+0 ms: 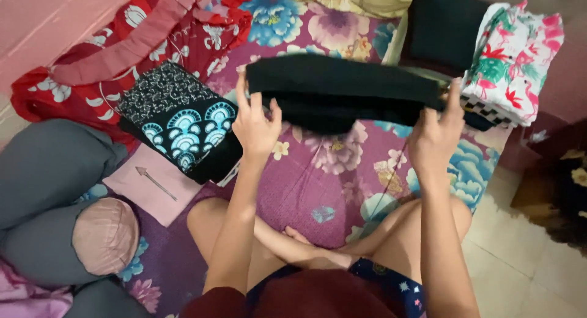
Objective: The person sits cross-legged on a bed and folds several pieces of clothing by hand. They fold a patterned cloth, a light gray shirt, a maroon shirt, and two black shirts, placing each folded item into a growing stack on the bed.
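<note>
I hold a folded black garment (342,89) up in the air above a purple floral bedsheet (324,183). My left hand (255,125) grips its left end, fingers upright. My right hand (435,131) grips its right end. The cloth hangs as a wide dark band between the two hands. My crossed legs show below it.
A folded black cloth with blue fan patterns (183,125) lies at the left, beside a pink folded cloth (153,183) and a red floral garment (140,43). A stack with a flamingo-print cloth (516,61) and a black piece (443,28) sits at the far right. Grey bolster (49,190) at left.
</note>
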